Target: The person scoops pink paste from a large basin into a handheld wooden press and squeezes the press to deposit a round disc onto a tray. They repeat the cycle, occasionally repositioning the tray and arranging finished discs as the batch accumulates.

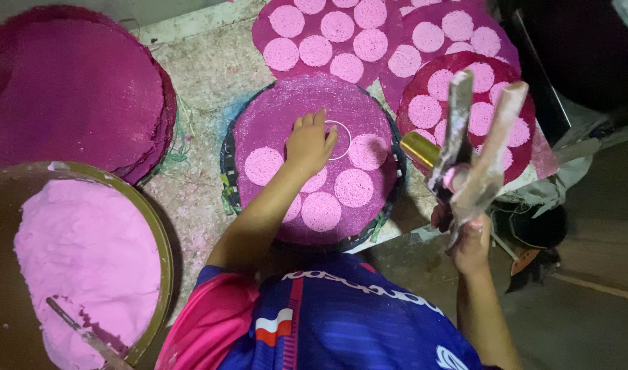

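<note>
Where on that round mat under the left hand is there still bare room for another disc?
On the round mat, the free patch is the top arc above the left hand and the empty metal ring, plus the upper left edge. The lower half is crowded with pink discs. The right hand holds a tool off to the side.

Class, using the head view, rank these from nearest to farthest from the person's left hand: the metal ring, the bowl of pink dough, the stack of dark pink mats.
Left hand:
1. Metal ring, beside its fingertips.
2. Stack of dark pink mats, upper left.
3. Bowl of pink dough, lower left, slightly farther.
</note>
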Tool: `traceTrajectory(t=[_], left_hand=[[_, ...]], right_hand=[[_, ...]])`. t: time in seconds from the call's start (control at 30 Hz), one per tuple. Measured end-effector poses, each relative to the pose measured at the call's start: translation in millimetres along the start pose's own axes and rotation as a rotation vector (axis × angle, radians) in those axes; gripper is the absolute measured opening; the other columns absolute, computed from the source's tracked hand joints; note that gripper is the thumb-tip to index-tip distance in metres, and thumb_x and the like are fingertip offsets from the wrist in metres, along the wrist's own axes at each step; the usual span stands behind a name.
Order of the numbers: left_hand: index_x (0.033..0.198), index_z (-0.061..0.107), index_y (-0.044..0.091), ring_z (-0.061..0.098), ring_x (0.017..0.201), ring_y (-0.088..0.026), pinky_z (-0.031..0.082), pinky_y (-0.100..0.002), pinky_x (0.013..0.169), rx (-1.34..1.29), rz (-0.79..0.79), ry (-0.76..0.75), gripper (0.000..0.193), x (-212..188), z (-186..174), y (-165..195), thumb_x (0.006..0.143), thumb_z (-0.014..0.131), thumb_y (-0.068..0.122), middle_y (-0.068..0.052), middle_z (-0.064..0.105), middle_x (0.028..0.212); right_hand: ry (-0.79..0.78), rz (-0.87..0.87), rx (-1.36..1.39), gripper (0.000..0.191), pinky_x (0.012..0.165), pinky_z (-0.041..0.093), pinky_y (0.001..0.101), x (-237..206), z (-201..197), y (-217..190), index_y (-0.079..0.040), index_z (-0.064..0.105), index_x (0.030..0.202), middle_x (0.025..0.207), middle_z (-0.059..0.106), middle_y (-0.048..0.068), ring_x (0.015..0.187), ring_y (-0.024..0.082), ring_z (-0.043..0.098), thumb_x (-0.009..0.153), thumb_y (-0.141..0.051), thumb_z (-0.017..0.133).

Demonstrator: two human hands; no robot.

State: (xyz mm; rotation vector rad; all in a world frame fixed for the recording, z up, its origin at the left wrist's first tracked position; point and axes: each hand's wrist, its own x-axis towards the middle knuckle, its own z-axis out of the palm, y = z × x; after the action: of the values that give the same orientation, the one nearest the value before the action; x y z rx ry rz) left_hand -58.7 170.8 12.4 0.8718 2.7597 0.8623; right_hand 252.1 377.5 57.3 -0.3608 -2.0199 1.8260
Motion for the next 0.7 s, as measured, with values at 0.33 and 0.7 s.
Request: traceTrajectory(t=[0.33,0.7], left_hand=[[0.115,0.061,0.001,0.061,0.098,-0.026,0.046,-0.043,0.109,-2.557,0.228,-0.462,0.07,25,-62,23,0.099,0.048,0.069,-0.009,0.061,0.097],[0.082,0.049,0.016,0.047,0.07,-0.015,0.044,-0.034,0.082,-2.674,0.293,0.014,0.053,64,-46,-56,0.099,0.049,0.066,0.002,0.047,0.073]], right_hand=[[-0.668,0.996,-0.182,0.072,0.065,0.058,0.0379,144,49,-51,0.001,0.062,0.098,0.076,0.067,0.011,0.068,0.021,0.065,0.102,-0.057,0.019],[-0.663,0.455,-0.936,0.082,0.06,0.053,0.0434,207,141,-99,0.003,0.07,0.078,0.057,0.062,0.014,0.056,0.027,0.066,0.097,-0.068,0.035]])
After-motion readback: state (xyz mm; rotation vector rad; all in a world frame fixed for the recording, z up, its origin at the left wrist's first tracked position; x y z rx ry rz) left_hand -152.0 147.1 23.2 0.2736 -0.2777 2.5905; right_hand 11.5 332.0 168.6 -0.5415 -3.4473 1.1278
